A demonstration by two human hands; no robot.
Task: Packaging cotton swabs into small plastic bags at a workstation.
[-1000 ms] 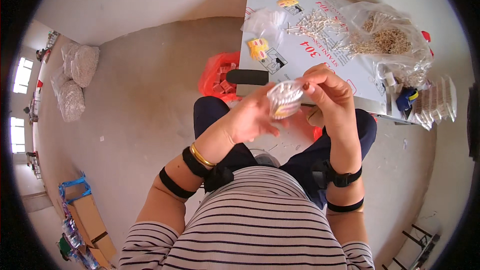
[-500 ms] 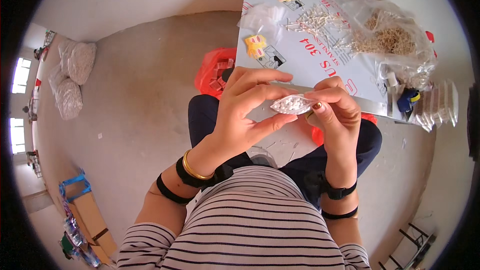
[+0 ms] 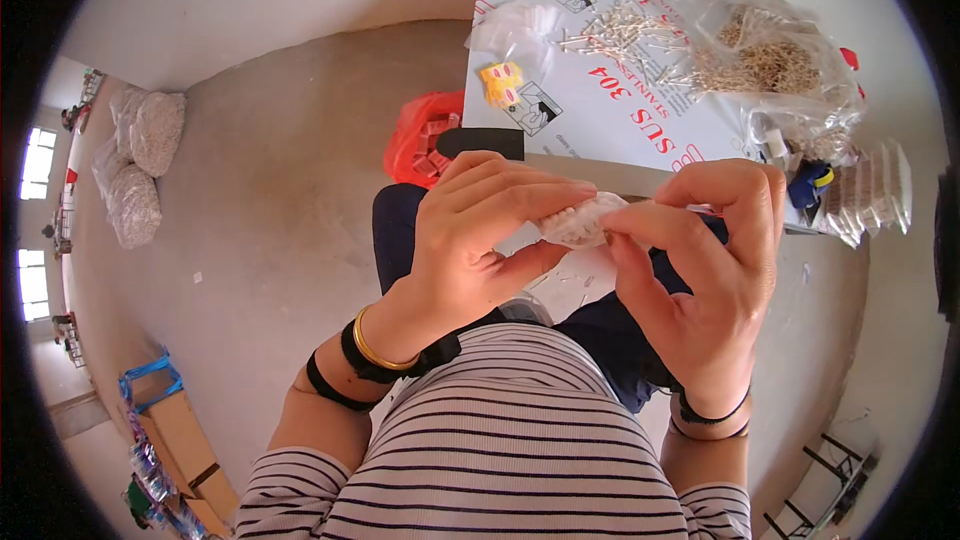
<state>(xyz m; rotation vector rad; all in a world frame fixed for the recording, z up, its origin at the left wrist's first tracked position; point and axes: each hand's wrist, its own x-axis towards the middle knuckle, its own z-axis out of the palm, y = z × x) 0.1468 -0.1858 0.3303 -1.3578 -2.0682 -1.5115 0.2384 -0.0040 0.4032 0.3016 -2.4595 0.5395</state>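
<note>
A small clear plastic bag (image 3: 578, 223) packed with white-tipped cotton swabs is held up in front of my lap, off the near edge of the table. My left hand (image 3: 465, 230) grips its left end between the thumb and the fingers. At its right end, my right hand (image 3: 715, 275) has thumb and forefinger pinched on the bag's edge. The fingers hide both ends of the bag, so how its opening stands cannot be told.
On the metal-topped table (image 3: 585, 125) lie loose cotton swabs (image 3: 630, 35), yellow cards (image 3: 500, 85) and clear bags (image 3: 515, 35). A large bag of swabs (image 3: 770, 65) and filled packs (image 3: 870, 190) are at right. A red bag (image 3: 405, 140) holding small boxes stands left of the table.
My right hand has turned and shifted right, now pinching the bag's right edge. The bag has tilted, so its swab tips show less plainly. My left fingers have closed further over it.
</note>
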